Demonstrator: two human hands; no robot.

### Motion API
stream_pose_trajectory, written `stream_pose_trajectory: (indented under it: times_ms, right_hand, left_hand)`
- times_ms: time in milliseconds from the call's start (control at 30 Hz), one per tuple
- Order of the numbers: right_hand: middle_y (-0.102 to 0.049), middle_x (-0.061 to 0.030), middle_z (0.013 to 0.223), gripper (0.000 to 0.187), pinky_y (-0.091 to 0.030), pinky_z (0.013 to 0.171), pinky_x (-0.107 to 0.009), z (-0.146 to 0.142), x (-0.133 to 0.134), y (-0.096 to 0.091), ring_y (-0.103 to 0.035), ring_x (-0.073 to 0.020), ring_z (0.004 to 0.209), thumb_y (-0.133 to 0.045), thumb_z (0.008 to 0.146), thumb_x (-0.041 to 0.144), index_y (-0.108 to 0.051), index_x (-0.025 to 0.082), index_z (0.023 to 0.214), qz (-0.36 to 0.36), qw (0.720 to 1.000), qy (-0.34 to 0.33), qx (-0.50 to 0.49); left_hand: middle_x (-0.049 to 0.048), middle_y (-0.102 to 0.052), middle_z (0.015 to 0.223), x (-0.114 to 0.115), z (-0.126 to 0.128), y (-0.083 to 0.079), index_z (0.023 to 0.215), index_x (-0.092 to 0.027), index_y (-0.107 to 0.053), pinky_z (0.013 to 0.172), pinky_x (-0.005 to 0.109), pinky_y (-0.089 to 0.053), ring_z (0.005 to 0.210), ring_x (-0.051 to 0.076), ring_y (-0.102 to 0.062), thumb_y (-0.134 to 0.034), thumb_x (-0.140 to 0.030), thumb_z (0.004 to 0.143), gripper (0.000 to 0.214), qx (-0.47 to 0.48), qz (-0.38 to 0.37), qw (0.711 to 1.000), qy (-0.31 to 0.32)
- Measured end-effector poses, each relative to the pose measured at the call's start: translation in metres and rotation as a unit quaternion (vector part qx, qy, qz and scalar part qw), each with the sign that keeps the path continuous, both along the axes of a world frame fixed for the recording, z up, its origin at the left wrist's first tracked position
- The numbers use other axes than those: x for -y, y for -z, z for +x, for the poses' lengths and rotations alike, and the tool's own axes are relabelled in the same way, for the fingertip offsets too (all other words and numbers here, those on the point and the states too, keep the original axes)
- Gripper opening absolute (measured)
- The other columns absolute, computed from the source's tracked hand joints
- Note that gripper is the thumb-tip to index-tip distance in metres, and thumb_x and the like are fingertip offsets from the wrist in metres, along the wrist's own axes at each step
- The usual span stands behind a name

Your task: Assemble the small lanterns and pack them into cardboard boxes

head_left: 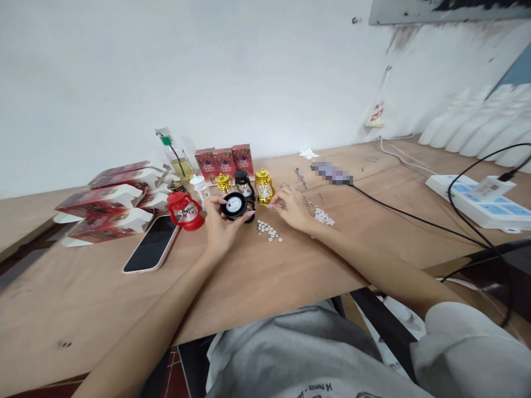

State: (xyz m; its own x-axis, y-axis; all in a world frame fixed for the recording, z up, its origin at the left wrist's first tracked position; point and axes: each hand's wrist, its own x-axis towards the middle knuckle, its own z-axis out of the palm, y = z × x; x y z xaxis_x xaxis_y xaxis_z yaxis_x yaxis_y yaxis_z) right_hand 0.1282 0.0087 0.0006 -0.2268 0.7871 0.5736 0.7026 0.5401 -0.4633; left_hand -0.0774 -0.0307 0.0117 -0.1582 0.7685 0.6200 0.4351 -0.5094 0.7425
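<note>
My left hand (222,226) grips a small black lantern (244,216), its round base with a white centre (234,204) turned up towards me. To the right, my right hand (290,209) has thumb and fingertips pinched together; whatever lies between them is too small to make out. Below and between the hands is a loose pile of button cells (267,229). Just behind stand a gold lantern (264,188), another black lantern (244,182) and a second gold one (223,183). A white lantern (199,188) and a red lantern (185,211) are left of my left hand.
Red printed boxes (108,205) lie stacked at left, beside a phone (152,243). Three upright red boxes (224,162) and a bottle of yellow liquid (181,163) stand near the wall. Small white pieces (323,216) lie right of my right hand. A cable runs towards a power strip (483,203).
</note>
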Motion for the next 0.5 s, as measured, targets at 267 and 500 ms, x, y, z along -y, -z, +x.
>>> stream_pose_trajectory:
  times_ms: [267, 500]
  right_hand:
    - [-0.063, -0.0051, 0.091, 0.014, -0.035, 0.088, -0.038, 0.0003, 0.0015, 0.0021, -0.05, -0.0247, 0.096, -0.063, 0.084, 0.035, -0.063, 0.022, 0.078, 0.02, 1.0, -0.002, 0.015]
    - [-0.063, -0.0051, 0.09, 0.013, -0.037, 0.086, -0.038, -0.0018, 0.0036, 0.002, -0.052, -0.024, 0.094, -0.062, 0.085, 0.033, -0.063, 0.021, 0.078, 0.038, 0.999, -0.001, 0.025]
  left_hand:
    - [0.0007, -0.052, 0.092, -0.0014, -0.0002, 0.0011, 0.093, -0.022, -0.034, 0.059, 0.023, -0.044, 0.08, 0.015, -0.058, -0.081, -0.043, 0.057, 0.063, -0.025, 0.005, 1.0, -0.009]
    - [0.0008, -0.051, 0.089, -0.0049, -0.0034, 0.0037, 0.092, -0.021, -0.035, 0.061, 0.026, -0.045, 0.075, 0.016, -0.057, -0.08, -0.049, 0.056, 0.064, -0.055, 0.026, 0.998, -0.032]
